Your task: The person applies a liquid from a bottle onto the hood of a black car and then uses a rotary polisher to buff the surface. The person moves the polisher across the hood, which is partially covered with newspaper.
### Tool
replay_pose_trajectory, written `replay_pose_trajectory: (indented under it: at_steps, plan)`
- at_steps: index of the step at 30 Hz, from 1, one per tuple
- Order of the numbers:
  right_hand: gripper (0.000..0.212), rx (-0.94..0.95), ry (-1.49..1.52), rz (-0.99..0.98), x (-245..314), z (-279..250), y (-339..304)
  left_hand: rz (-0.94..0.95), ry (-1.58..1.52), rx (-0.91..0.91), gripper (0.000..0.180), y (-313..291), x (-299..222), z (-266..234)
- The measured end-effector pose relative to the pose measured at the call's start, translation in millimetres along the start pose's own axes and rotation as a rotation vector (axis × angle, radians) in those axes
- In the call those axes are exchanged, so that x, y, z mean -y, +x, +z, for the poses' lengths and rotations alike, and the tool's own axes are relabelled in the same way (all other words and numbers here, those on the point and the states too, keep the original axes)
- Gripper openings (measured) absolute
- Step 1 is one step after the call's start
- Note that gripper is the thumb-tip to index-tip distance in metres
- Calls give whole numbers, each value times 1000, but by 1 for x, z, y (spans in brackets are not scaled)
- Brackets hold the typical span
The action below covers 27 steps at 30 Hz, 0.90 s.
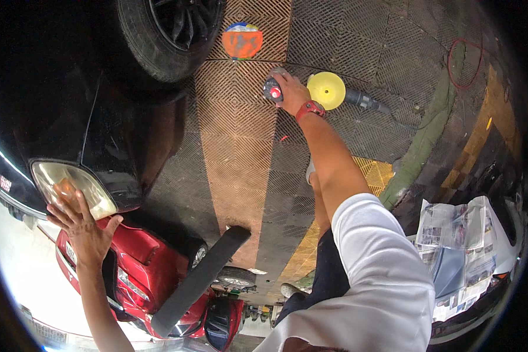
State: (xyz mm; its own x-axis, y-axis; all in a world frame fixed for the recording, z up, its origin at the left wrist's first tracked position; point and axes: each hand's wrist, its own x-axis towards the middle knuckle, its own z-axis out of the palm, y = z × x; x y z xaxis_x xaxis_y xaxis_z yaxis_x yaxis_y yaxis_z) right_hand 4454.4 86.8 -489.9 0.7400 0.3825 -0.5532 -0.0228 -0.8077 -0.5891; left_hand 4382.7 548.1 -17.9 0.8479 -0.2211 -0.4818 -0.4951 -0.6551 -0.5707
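My left hand [85,226] is spread wide, its fingertips on or just in front of the cloudy, yellowed headlight [47,176] of a black car [53,117]. Nothing is in that hand. My right hand [292,92] reaches out low over the floor, with a red watch on its wrist. Its fingers are wrapped round a dark, rounded container [272,89] with a red and white spot, perhaps a bottle. Beside that hand lies a polishing machine [364,98] with a round yellow pad [327,89] facing up.
An orange disc with a blue edge [242,44] lies on the ribbed floor near the black car's wheel [176,35]. A cable trails from the polisher. A green hose-like strip [428,141] runs along the right. Newspaper [457,234] covers part of another vehicle; a red car [152,264] stands lower left.
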Motion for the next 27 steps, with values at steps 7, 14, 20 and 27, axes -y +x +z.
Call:
replay_pose_trajectory:
  at_steps: [7, 14, 20, 27]
  plan:
    - [92, -84, 303, 15, 19, -9, -58, -23, -92, -9, 132, 13, 0, -9]
    - [94, 82, 768, -37, 121, -116, -276, -212, -314, 433, 135, 31, -19, -118]
    - [91, -186, 930, -43, 189, -226, -407, 171, -1508, 543, 144, -14, -142, -261]
    - [89, -399, 1080, -31, 242, -256, -482, -162, -1967, 275, 83, -81, -241, -333]
